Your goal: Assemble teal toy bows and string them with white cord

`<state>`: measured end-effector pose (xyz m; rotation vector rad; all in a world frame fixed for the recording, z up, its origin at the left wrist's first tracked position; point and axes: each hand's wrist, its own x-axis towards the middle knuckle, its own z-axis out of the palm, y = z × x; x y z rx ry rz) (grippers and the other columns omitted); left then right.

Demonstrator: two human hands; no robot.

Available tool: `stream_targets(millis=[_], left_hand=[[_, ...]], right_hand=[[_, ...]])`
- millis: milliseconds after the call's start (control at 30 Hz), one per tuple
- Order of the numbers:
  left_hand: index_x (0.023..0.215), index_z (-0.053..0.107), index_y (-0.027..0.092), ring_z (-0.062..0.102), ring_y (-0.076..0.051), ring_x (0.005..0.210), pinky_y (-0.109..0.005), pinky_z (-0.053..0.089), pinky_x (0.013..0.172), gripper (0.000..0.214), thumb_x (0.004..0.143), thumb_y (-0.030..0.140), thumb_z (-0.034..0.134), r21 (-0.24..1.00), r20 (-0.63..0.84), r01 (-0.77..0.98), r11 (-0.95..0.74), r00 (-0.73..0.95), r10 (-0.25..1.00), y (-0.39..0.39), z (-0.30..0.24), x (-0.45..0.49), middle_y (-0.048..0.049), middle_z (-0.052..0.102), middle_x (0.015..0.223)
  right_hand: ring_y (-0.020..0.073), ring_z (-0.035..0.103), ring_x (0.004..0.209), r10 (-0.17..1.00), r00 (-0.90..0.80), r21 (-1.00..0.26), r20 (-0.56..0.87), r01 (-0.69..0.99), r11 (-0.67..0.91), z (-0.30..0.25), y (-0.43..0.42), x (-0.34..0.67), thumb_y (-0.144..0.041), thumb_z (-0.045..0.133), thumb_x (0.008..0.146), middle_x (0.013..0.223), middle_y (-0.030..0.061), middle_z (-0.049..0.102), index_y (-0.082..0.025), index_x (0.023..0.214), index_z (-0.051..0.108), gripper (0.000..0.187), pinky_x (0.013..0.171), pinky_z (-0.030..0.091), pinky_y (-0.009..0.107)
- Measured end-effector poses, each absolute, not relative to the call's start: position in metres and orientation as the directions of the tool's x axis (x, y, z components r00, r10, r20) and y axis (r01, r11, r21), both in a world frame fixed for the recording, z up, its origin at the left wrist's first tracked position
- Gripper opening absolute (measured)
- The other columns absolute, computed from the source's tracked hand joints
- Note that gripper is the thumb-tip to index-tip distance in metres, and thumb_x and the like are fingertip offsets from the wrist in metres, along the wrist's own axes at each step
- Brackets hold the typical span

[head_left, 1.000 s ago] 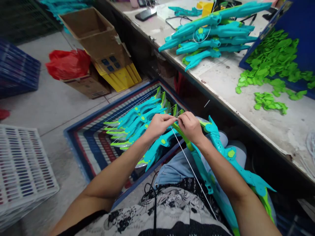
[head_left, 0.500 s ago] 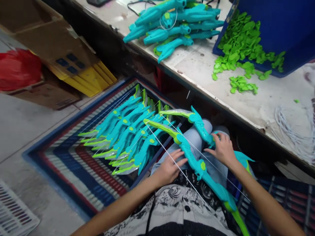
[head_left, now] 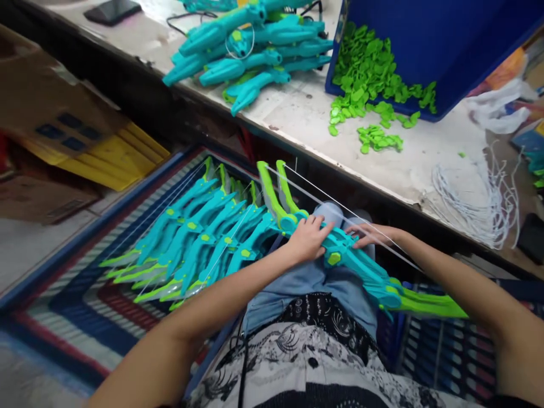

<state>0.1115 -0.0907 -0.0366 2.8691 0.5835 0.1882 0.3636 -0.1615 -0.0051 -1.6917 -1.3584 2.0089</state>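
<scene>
Two teal toy bows with green limbs and white strings lie side by side across my lap; the nearer toy bow [head_left: 365, 277] and the farther toy bow [head_left: 287, 190] are close together. My left hand [head_left: 309, 237] is closed over their middle part. On the right, my right hand [head_left: 374, 233] has its fingers curled at the bows' far side, partly behind the strings. To the left, several finished-looking toy bows [head_left: 198, 226] are laid in a row in a large blue crate [head_left: 46, 272].
Ahead is a worktable [head_left: 293, 122] with a stack of teal bow parts [head_left: 255, 59], a tipped blue bin [head_left: 425, 107] spilling green pieces [head_left: 369, 68], and a bundle of white strings [head_left: 471, 198]. Cardboard boxes [head_left: 38, 96] and a yellow container [head_left: 131, 153] stand at left.
The two bows, apart before, are now together side by side. My left hand has moved onto them and closed. The view has shifted right.
</scene>
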Motion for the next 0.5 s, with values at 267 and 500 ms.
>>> stream_targets(millis=[267, 500], left_hand=[[0.111, 0.06, 0.012, 0.06, -0.028, 0.098, -0.049, 0.034, 0.102, 0.04, 0.072, 0.02, 0.062, 0.262, -0.112, 0.368, -0.892, 0.93, 0.351, -0.056, -0.038, 0.127, -0.0139, 0.065, 0.102], [0.126, 0.06, 0.026, 0.063, -0.027, 0.099, -0.038, 0.044, 0.091, 0.069, 0.059, 0.011, 0.059, 0.375, -0.259, 0.76, -0.531, 0.636, 0.727, -0.063, -0.038, -0.051, -0.0059, 0.068, 0.109]], right_hand=[[0.0221, 0.069, 0.083, 0.619, -0.101, -0.611, -0.779, 0.341, -0.714, 0.003, -0.145, 0.378, -0.037, 0.08, 0.059, 0.096, 0.01, 0.073, -0.015, 0.11, 0.066, 0.057, 0.073, 0.055, 0.03], [0.0254, 0.07, 0.088, 0.835, 0.515, -0.668, -0.195, 0.553, -0.497, 0.091, -0.162, 0.387, -0.044, 0.074, 0.065, 0.091, 0.0082, 0.075, -0.026, 0.099, 0.072, 0.039, 0.092, 0.051, 0.042]])
